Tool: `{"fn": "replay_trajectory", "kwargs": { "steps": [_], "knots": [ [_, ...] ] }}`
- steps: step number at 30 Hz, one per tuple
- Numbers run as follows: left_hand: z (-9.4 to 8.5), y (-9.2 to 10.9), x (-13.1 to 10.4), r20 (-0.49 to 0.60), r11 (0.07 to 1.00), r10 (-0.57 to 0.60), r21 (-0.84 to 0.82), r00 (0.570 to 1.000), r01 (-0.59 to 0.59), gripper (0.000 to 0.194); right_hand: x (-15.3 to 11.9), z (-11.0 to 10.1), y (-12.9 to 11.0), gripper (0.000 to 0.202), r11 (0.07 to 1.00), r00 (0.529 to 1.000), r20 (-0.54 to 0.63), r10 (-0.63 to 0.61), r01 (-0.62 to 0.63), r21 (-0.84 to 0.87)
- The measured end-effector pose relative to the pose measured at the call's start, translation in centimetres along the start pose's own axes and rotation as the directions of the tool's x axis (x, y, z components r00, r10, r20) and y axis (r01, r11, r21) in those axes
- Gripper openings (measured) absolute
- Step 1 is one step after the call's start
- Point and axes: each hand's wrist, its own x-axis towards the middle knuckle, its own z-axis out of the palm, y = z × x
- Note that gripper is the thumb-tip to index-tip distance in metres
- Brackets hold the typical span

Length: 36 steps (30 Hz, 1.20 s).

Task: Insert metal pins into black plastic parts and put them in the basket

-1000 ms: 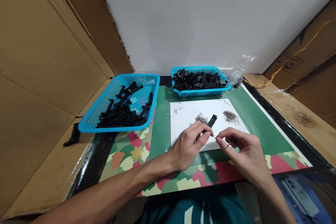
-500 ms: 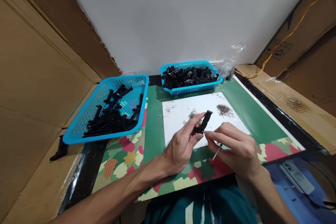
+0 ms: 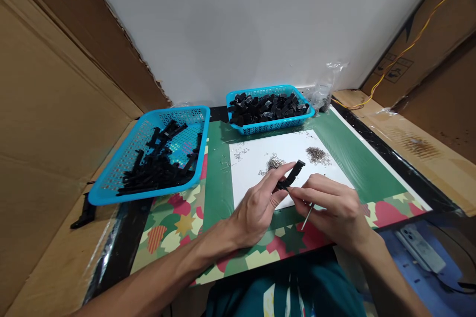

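My left hand (image 3: 259, 208) grips a black plastic part (image 3: 295, 172) between thumb and fingers, its long end pointing up and to the right. Close beside it, my right hand (image 3: 332, 205) is closed around a thin light rod (image 3: 307, 217) that sticks out below the fingers. The right fingertips meet the lower end of the black part; anything tiny pinched there is too small to tell. Under and behind the hands lies a white sheet (image 3: 253, 158) with a pile of small metal pieces (image 3: 274, 162) and a second, browner pile (image 3: 317, 154).
A blue basket (image 3: 206, 158) at the left holds long black parts. Another blue basket (image 3: 273, 128) at the back holds smaller black pieces, with a clear plastic bag (image 3: 323, 94) beside it. A phone (image 3: 422, 247) lies at the lower right. Cardboard stands on both sides.
The black part's upper end has tilted to the right and slightly down in my left hand. Both hands remain together in nearly the same place.
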Motion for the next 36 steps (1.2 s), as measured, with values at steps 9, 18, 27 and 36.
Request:
{"fn": "replay_trajectory", "kwargs": {
  "steps": [9,18,27,36],
  "knots": [
    [-0.2,0.1,0.2,0.054,0.988,-0.076,-0.13,0.996,0.083,0.052,-0.5,-0.2,0.5,0.016,0.996,0.995,0.059,0.083,-0.084,0.002],
    [0.0,0.1,0.4,0.17,0.762,-0.249,-0.574,0.953,0.301,0.06,-0.6,-0.1,1.2,0.016,0.998,0.997,0.049,0.057,-0.057,-0.005],
    [0.0,0.1,0.3,0.145,0.77,-0.273,-0.559,0.951,0.306,0.035,-0.4,-0.6,0.6,0.016,0.976,0.974,0.103,0.2,-0.207,0.064],
    [-0.2,0.3,0.2,0.067,0.908,-0.236,-0.341,0.969,0.245,0.025,-0.3,-0.9,0.0,0.016,0.935,0.933,0.174,0.316,-0.337,0.111]
  ]
}}
